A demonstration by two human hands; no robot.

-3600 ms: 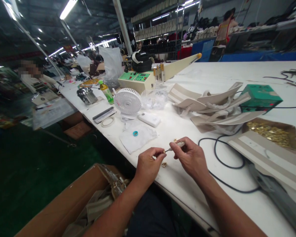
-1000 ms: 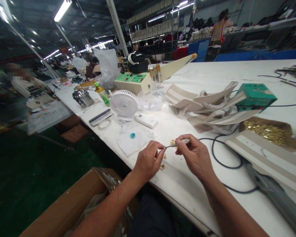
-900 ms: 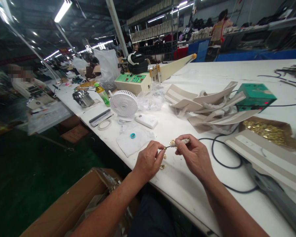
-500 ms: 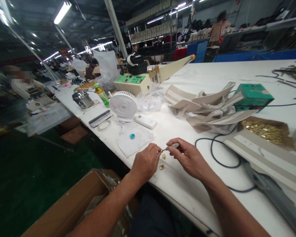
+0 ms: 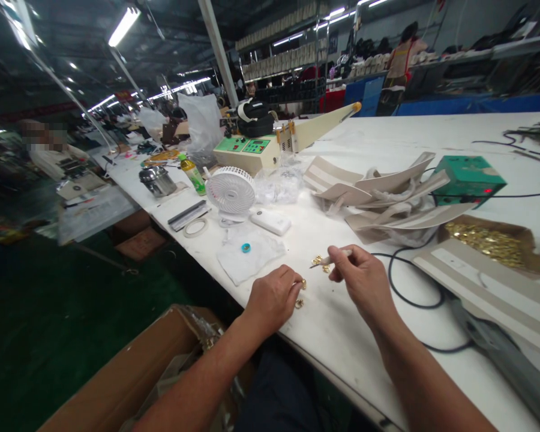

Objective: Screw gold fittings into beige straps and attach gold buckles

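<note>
My left hand (image 5: 274, 295) pinches a small gold metal piece (image 5: 303, 283) at its fingertips, low over the white table (image 5: 333, 336). Another gold piece (image 5: 299, 303) lies just below those fingers. In my right hand (image 5: 360, 273) is a thin pointed tool with a pale handle (image 5: 345, 254), its dark tip directed left. More gold pieces (image 5: 326, 269) rest on the table beside the tool's tip. Tip and left-hand piece are apart. A small blue-rimmed round container (image 5: 245, 247) sits on a white sheet (image 5: 234, 264) beyond my left hand.
A white fan (image 5: 231, 192), a white box-shaped device (image 5: 271, 222) and a tape roll (image 5: 195, 227) stand beyond my hands. Stacked beige panels (image 5: 355, 195), a carton of gold pieces (image 5: 528, 240) and a black cable (image 5: 390, 276) are at right. An open carton (image 5: 130, 360) is lower left.
My right hand has moved right with the tool, away from my left hand. The tool's tip has left the piece in my left fingers. More gold pieces now show between the hands.
</note>
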